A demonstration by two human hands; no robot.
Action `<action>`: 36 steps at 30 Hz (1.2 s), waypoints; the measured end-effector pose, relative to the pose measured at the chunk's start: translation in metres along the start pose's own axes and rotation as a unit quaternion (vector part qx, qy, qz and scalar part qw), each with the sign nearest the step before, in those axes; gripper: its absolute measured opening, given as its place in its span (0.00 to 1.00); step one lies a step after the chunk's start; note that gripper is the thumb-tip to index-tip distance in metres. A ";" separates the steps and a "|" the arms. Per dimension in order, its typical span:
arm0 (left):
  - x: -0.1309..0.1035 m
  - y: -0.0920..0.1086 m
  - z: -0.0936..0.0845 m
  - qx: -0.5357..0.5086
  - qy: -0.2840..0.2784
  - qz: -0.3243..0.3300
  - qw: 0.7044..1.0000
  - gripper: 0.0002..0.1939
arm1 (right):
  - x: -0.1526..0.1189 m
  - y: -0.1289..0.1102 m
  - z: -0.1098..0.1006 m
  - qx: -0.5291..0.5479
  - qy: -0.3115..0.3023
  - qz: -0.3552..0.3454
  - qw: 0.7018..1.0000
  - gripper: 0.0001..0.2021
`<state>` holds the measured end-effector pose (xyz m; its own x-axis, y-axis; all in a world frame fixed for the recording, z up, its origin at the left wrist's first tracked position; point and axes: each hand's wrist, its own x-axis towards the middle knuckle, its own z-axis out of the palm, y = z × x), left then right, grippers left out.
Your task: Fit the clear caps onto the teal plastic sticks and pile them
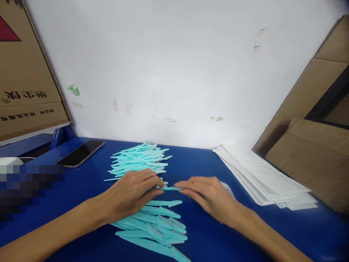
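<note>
Between my two hands a slim turquoise eyebrow razor (172, 189) is stretched out sideways. My left hand (133, 189) pinches one end of it between thumb and fingers. At the other end, the fingertips of my right hand (208, 193) are closed on it; the tip itself is hidden there. Just beyond my left hand lies a pile of similar turquoise razors (141, 158). A second, looser pile of razors (160, 222) is spread nearer to me, partly under my left wrist.
On the blue table (196, 233), a phone (81, 153) lies at left. White plastic bags (261, 178) are stacked at right, beside brown cardboard (311, 160). A printed carton (27, 72) stands at far left. A white wall (174, 72) rises behind the table.
</note>
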<state>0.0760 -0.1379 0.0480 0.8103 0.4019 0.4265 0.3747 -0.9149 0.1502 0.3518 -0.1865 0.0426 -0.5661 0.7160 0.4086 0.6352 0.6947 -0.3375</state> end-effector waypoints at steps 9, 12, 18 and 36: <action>0.002 -0.003 0.000 0.086 0.071 0.037 0.993 0.08 | 0.001 -0.004 -0.002 -0.034 0.040 0.008 0.999 0.15; 0.002 -0.021 -0.009 0.129 0.093 -0.017 0.987 0.09 | 0.001 0.005 -0.010 -0.083 0.059 0.012 0.995 0.15; -0.003 -0.059 -0.019 0.173 0.076 -0.127 0.974 0.15 | 0.001 0.018 -0.016 -0.117 0.061 0.011 0.991 0.13; 0.001 -0.016 -0.027 -0.082 -0.089 -0.156 0.980 0.12 | -0.015 0.028 -0.070 0.044 -0.233 0.247 0.940 0.17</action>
<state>0.0591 -0.1239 0.0698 0.7395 0.6494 0.1770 0.5503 -0.7348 0.3966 0.4147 -0.1826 0.0870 -0.3951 0.8907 -0.2250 0.8463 0.2577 -0.4662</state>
